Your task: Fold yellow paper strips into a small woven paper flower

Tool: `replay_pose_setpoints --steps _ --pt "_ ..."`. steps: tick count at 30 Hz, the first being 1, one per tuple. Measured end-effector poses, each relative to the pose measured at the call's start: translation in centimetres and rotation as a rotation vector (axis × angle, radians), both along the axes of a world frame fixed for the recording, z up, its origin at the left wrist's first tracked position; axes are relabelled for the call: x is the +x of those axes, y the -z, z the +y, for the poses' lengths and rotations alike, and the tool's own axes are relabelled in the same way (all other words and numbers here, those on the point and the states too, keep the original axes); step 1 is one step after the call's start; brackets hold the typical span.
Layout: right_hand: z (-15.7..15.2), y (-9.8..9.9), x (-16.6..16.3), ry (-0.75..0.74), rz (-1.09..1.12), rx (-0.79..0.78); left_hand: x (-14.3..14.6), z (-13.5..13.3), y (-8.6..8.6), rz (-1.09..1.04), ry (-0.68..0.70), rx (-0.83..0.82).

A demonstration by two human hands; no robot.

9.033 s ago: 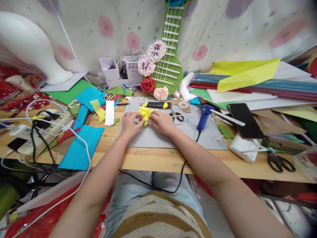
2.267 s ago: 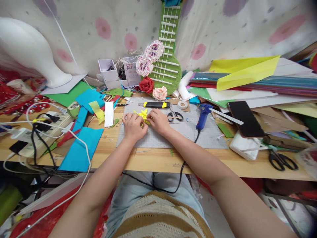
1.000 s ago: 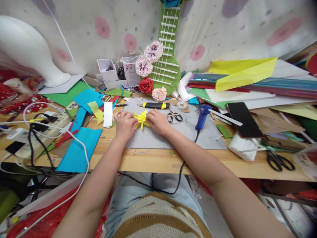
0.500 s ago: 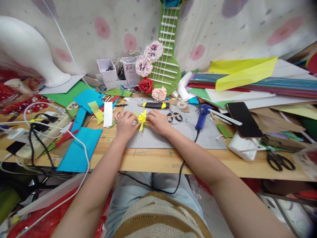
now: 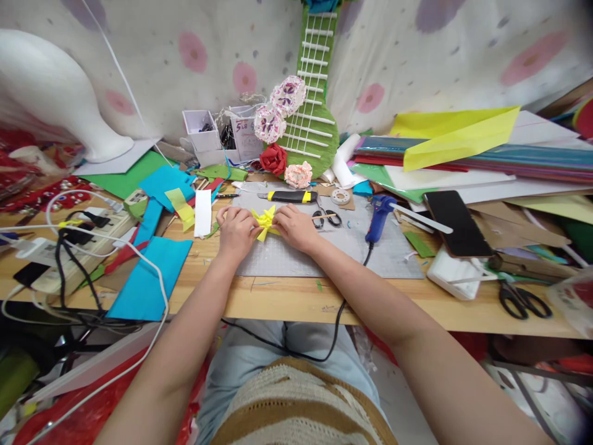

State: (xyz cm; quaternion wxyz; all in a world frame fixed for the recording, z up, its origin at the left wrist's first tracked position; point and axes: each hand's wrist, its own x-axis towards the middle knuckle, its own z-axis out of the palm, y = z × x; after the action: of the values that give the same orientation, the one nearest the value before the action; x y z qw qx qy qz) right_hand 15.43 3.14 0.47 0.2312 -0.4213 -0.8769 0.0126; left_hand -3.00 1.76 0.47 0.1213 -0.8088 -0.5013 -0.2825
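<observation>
A yellow paper flower is being pinched between the left hand and the right hand, directly between them and equally near both, over the grey cutting mat toward the tabletop's far edge, spikes splayed outward.

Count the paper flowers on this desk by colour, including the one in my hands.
Yellow paper flower, held between left hand and right hand: 1
White-and-purple flowers: 2
Red flower: 1
Pink flower: 1
Total: 5
</observation>
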Motion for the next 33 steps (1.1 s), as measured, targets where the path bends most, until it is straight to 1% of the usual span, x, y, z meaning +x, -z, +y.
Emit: replay_pose_setpoints --steps 8,16,24,28,33 --pt "0.1 0.1 0.3 -0.041 0.03 0.022 -0.1 0.1 0.1 -0.048 0.01 -0.039" --pt "0.1 0.2 0.5 -0.024 0.056 -0.009 -0.7 0.4 0.3 -0.22 -0.083 -0.096" --pt "0.0 0.1 0.4 -0.013 0.068 -0.031 -0.3 0.6 0.6 -0.278 -0.075 -0.172" --pt "0.0 0.1 0.3 -0.006 0.046 -0.038 -0.4 0.9 0.9 -0.296 -0.078 -0.184" --pt "0.0 0.2 0.1 0.004 -0.004 -0.019 -0.6 1.0 1.0 -0.264 -0.065 -0.17"
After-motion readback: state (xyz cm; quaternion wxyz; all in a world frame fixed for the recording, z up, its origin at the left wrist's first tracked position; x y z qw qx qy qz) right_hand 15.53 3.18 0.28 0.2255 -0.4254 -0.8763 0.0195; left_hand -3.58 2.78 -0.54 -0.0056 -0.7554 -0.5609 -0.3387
